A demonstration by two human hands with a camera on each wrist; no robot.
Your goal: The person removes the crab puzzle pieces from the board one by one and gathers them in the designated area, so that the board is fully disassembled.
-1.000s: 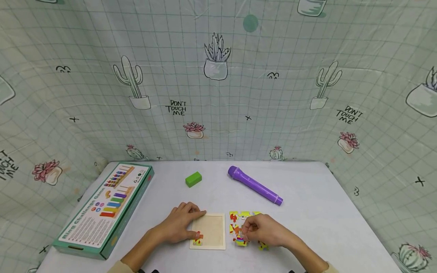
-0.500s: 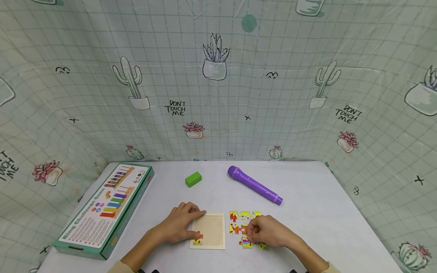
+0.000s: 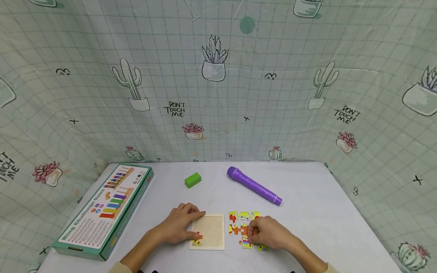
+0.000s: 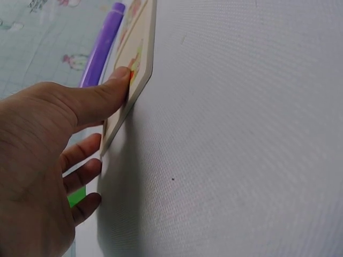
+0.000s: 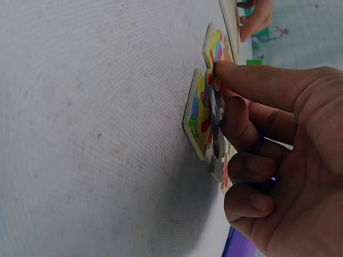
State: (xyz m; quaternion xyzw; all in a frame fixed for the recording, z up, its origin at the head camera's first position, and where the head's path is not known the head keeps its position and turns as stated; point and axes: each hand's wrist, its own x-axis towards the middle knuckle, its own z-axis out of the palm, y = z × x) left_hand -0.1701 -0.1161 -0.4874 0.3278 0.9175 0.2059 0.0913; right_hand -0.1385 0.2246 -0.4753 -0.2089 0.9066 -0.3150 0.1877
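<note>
A square wooden puzzle tray [image 3: 223, 232] lies on the table with a red and yellow jigsaw piece [image 3: 197, 242] in its lower left corner. My left hand [image 3: 181, 224] holds the tray at its left side, thumb over the rim and index finger at the top edge. In the left wrist view the other fingers hang beside the tray. My right hand [image 3: 268, 232] pinches a rainbow-patterned jigsaw piece [image 5: 213, 48], its thumb on the piece and the other fingers curled. Several more jigsaw pieces [image 3: 233, 229] lie around it, partly hidden by the hand.
A purple toy microphone [image 3: 254, 185] lies behind the pieces. A green block [image 3: 192, 180] sits behind the tray. At the left is a flat Ring Challenge Game box [image 3: 106, 208]. A patterned cloth [image 3: 218, 94] hangs behind the table.
My right hand has shifted slightly right, and the rainbow-patterned jigsaw piece has moved right with it. My left hand and the tray have stayed in place.
</note>
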